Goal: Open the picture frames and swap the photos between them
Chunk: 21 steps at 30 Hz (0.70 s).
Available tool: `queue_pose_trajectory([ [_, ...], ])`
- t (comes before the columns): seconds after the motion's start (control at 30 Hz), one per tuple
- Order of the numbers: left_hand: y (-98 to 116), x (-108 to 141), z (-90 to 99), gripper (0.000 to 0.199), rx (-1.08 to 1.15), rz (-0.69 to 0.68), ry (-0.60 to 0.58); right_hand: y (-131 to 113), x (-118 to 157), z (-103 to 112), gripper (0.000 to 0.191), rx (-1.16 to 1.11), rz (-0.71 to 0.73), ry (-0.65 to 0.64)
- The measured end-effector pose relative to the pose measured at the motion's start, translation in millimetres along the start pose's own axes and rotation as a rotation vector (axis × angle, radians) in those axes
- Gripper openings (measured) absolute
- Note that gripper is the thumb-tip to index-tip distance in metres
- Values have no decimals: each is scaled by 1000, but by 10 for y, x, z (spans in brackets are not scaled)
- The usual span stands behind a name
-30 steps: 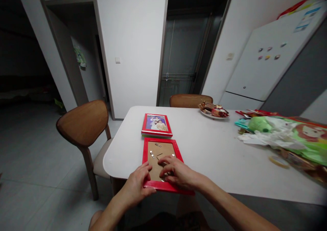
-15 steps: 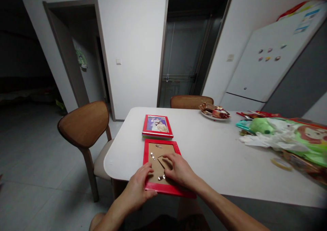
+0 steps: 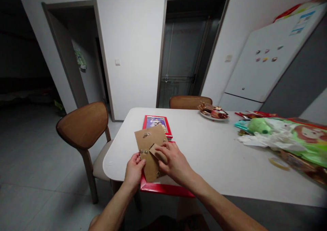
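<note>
A brown picture-frame backing board [image 3: 150, 140] with small metal clips is raised at a tilt above a red picture frame [image 3: 166, 189]. My left hand [image 3: 135, 171] pinches the board's left edge. The fingers of my right hand [image 3: 175, 159] are closed on the stand flap in the middle of the board. Beneath the board, the red frame lies at the table's near edge, mostly hidden. Just beyond it is a second red frame holding a photo [image 3: 156, 121], partly covered by the board's top.
The white table [image 3: 209, 156] carries a plate of food [image 3: 214, 111] at the back. Toward the right are a green bag [image 3: 306, 135], crumpled white tissue [image 3: 273, 139] and a tape roll [image 3: 278, 163]. Wooden chairs stand at the left [image 3: 83, 125] and far side [image 3: 190, 102].
The backing board has come up out of the near red frame and turned slightly, now overlapping the photo frame. My left hand has moved from the frame's edge to the board's edge.
</note>
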<state>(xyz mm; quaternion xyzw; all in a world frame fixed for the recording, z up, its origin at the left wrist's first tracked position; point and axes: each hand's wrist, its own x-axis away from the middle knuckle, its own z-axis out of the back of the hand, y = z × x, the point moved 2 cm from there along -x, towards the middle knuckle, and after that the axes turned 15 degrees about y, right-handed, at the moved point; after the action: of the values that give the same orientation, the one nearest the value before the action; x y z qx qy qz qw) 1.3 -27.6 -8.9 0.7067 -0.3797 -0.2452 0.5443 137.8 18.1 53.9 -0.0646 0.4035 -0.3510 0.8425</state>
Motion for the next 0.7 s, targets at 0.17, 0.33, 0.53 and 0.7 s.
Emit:
queue_pose_trajectory([
  [0.17,112,-108,267,32,-1,19,103,330,73,73,33,12,-162,96],
  [0.33,251,-299,782,25,-119,64,156,761,372,-24,42,269,-364,-104],
  [0.53,319,-466,1156,11,-381,38,149,902,422,-90,47,278,-406,-152],
  [0.7,399,-593,1211,18,-613,-149,254,944,375,-13,53,120,-605,-103],
])
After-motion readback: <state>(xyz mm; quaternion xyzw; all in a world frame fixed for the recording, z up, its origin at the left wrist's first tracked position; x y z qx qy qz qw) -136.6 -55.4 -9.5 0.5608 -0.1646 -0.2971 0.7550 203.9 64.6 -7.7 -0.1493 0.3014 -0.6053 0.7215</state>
